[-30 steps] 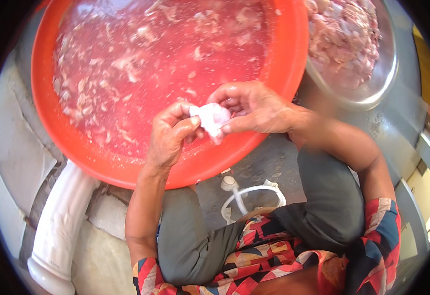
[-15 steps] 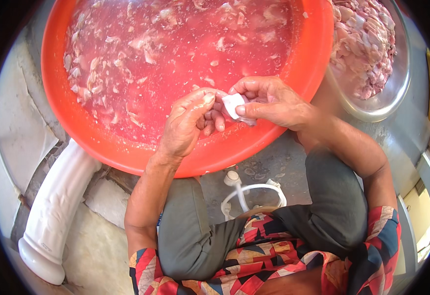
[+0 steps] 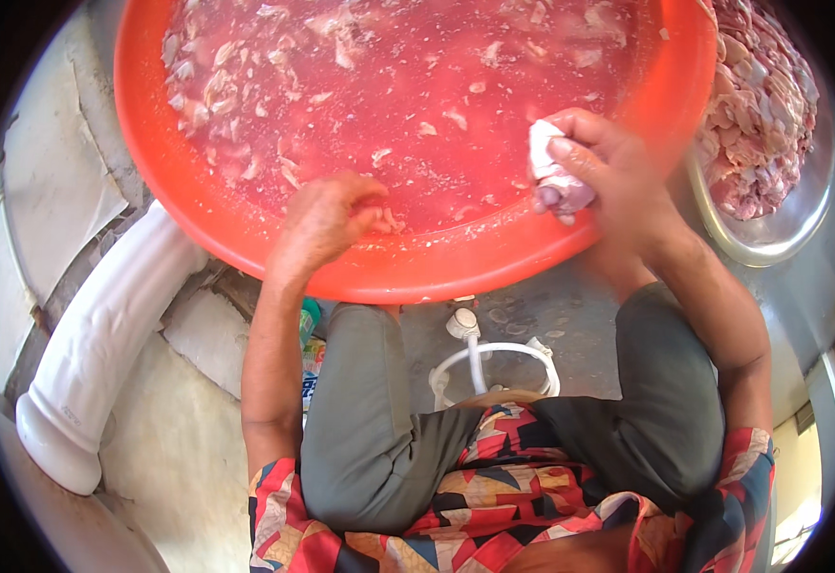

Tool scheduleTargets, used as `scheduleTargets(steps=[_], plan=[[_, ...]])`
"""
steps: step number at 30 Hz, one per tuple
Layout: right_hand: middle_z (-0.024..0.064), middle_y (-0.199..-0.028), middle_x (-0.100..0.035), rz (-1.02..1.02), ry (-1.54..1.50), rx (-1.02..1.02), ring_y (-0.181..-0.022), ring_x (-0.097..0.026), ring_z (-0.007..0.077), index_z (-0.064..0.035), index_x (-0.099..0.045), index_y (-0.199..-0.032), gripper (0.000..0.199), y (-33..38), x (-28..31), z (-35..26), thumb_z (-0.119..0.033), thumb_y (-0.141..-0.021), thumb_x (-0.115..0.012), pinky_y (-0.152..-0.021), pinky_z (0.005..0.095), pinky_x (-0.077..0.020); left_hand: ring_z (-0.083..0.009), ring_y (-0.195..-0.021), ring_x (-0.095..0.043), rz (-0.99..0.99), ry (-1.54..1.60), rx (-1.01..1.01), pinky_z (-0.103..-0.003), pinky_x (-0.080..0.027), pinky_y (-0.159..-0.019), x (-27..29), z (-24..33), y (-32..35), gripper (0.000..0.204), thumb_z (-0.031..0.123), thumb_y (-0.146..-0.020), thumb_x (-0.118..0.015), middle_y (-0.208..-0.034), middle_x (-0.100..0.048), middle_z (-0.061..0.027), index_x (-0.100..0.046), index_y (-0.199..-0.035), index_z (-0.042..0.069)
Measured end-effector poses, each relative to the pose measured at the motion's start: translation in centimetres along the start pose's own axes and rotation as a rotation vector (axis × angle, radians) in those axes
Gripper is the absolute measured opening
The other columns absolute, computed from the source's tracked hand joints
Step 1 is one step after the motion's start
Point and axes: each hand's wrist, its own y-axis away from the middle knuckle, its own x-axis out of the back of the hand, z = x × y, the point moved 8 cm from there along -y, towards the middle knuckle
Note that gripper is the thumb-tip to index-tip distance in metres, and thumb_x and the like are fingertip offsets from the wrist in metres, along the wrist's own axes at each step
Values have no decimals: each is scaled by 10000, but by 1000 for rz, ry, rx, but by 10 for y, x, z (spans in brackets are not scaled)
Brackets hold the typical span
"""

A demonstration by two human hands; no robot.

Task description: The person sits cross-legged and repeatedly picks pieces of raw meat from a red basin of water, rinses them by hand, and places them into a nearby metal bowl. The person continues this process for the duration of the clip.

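My right hand (image 3: 594, 162) is closed around a raw gizzard (image 3: 556, 177), white on top and purplish-pink at its lower end. It holds the gizzard above the near right part of a large orange-red basin (image 3: 408, 272). Over the basin's near left edge, my left hand (image 3: 327, 220) is closed with the fingers curled inward. Whether a scrap lies in those fingers cannot be made out; pale bits float right beside them. Cloudy pink water (image 3: 417, 86) fills the basin, with many pale scraps drifting in it.
At the far right stands a metal tray (image 3: 760, 253) heaped with raw pinkish meat pieces (image 3: 757, 105). A white pedestal (image 3: 102, 353) lies on the left. Between my knees is a white looped stand (image 3: 489, 349). A colourful packet (image 3: 310, 368) sits beside my left leg.
My hands were close together at the gizzard and have moved apart. The right hand carried the gizzard right; the left hand moved left and down towards the water. The view has shifted.
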Motion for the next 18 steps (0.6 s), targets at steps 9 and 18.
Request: scheduleTargets(steps=[9,18], plan=[[170,-1047,-590,566,350,665,-867,-619,221,50,-498,-1174,297,105,148,-113,-103,-923,-454,-741,280,-502,-250,-716,-618,-190,-87,31,-364,-476,-641,-37,-11,4,153,170,-786,-607,-770,-631,-124,-629,-893,62],[139,-1254,-503,822,882,757,-1156,-479,206,15,-488,-1223,339,140,165,-105,13,-883,-496,-977,308,-395,-111,-691,-617,-225,939,155,-211,-473,-575,-38,22,3,163,136,-857,-581,-819,-644,-68,-557,-949,4]])
